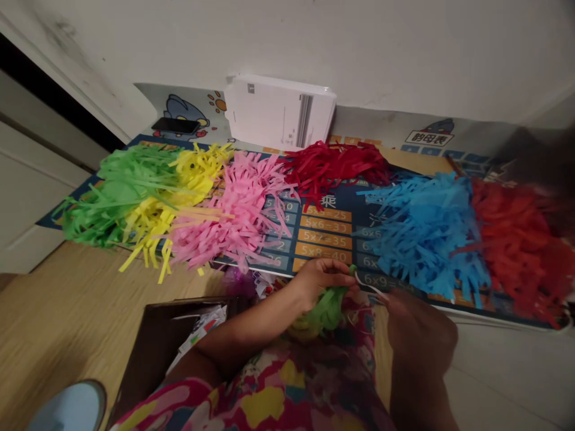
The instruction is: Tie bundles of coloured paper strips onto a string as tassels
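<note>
A: Why do the bunches lie so?
B: At the left of the frame, the green bunch (135, 173), the yellow bunch (197, 173) and the pink bunch (233, 224) lie touching on the printed mat (326, 240); perhaps this keeps them within reach.
A: And in the lower centre?
B: The left hand (326, 276) pinches the green tassel (331, 308) near its top, probably for steadying it. From there the white strip (372, 288) goes to the right hand (420, 326), whose curled fingers seem to grip its end, maybe for control.
A: At the right?
B: The blue bunch (431, 227) touches the orange-red bunch (521, 245).
</note>
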The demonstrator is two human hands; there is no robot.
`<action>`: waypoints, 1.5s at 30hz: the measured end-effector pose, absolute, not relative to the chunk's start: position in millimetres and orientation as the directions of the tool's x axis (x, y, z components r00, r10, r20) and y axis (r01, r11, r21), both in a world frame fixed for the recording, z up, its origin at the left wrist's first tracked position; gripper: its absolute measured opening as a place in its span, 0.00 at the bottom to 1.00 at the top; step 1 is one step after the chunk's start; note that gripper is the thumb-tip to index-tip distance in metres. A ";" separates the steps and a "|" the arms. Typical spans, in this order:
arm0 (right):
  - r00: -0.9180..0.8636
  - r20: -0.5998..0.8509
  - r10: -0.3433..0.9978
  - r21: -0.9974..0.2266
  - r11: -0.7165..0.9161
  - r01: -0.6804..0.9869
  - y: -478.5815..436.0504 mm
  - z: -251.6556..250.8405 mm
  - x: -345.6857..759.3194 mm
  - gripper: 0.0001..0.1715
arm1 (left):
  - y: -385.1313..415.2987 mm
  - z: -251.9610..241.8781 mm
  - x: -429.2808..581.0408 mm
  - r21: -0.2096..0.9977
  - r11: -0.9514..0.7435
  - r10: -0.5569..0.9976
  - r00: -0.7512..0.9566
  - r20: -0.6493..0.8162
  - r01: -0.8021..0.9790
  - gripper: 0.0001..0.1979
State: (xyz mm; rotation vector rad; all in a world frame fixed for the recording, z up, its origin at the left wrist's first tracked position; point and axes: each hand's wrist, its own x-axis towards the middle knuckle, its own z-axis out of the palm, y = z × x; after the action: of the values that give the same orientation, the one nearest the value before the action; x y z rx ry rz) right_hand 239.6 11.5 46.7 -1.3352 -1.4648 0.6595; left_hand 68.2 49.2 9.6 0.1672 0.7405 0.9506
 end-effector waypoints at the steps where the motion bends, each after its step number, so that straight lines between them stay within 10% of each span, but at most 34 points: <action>1: 0.113 0.308 0.945 -0.884 0.240 0.402 11.4 46.9 239.6 0.11 | 49.0 9.2 68.7 0.439 0.593 0.785 0.366 -0.499 -0.675 0.20; 32: -0.013 0.310 0.951 -0.643 0.220 0.734 15.6 28.9 255.9 0.24 | 40.7 15.6 71.3 0.573 0.455 0.879 0.241 -0.411 -0.682 0.26; 38: -0.181 0.074 0.981 -0.753 0.174 0.635 26.9 28.8 246.5 0.24 | 32.9 19.2 67.8 0.989 0.110 0.993 0.055 -0.105 -0.095 0.12; 45: -0.159 0.217 0.963 -0.803 0.269 0.531 29.8 18.3 227.1 0.17 | 26.2 20.9 63.4 0.767 -0.369 0.929 0.240 0.282 0.524 0.07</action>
State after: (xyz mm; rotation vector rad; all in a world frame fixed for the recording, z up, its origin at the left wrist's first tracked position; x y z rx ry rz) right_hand 227.1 29.8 18.3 -1.3600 -1.8040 0.7426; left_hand 63.4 26.2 20.9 1.9895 1.3236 1.0011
